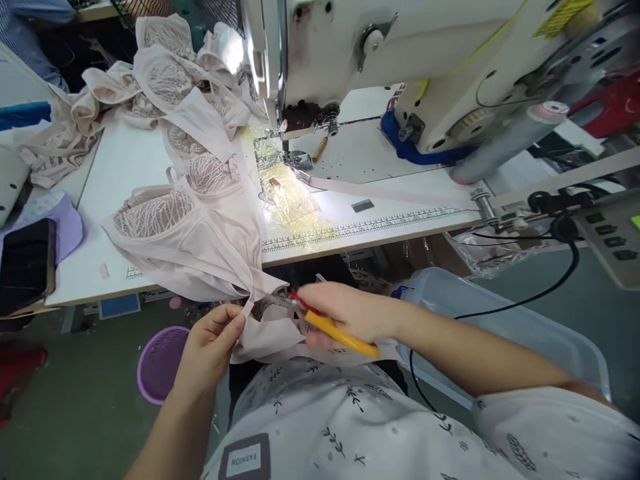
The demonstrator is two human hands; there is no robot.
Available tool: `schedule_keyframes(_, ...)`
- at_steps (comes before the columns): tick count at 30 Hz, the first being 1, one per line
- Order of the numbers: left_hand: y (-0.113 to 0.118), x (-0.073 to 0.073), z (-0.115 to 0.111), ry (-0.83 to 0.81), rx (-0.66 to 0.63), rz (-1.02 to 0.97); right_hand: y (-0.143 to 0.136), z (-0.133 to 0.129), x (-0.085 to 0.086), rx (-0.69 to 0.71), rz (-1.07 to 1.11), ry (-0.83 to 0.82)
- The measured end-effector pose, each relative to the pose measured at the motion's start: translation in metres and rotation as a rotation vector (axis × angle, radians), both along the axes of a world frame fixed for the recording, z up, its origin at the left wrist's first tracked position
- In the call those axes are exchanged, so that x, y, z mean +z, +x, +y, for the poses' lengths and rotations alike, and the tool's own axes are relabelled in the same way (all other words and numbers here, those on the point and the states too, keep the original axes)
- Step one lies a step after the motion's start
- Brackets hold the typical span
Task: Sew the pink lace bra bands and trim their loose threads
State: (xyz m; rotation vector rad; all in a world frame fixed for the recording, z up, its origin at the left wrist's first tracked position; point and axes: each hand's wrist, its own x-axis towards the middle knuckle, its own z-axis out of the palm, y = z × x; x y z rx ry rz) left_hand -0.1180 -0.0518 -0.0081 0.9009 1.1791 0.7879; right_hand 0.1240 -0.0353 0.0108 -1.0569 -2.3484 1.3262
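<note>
Between its thumb and fingers, my left hand (pixel 217 340) pinches a narrow strip of pale pink fabric belonging to a lace bra (pixel 200 233). This bra hangs over the table's front edge towards my lap. My right hand (pixel 345 310) grips scissors (pixel 343 333) with yellow and red handles. Their blades point left, at the fabric close to the pinched strip; whether they touch it I cannot tell. More pale pink fabric (pixel 273 337) lies across my lap below both hands.
A sewing machine (pixel 320 60) stands over the white table (pixel 120 160), its lamp lit. Linked bras (pixel 165 73) pile up at the back left. A phone (pixel 27 260) lies at left. Below are a purple basket (pixel 145 373) and a clear plastic bin (pixel 540 353). A black cable (pixel 520 307) hangs at right.
</note>
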Motion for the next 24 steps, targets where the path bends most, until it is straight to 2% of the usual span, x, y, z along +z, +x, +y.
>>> schedule_keyframes(3, 0.001, -0.002, 0.0, 0.015, -0.03, 0.035, 0.009, -0.018, -0.016, 0.094, -0.182, -0.104)
schedule_keyframes(7, 0.006, -0.001, -0.001, 0.015, -0.042, 0.062, 0.003, -0.027, -0.028, 0.07, -0.194, -0.156)
schedule_keyframes(17, 0.009, -0.004, -0.003, 0.028, 0.028, 0.086, -0.013, -0.024, -0.02, -0.011, -0.192, -0.129)
schedule_keyframes(24, 0.003, -0.005, -0.004, 0.05, 0.003, 0.095, -0.017, -0.022, -0.022, -0.026, -0.287, -0.129)
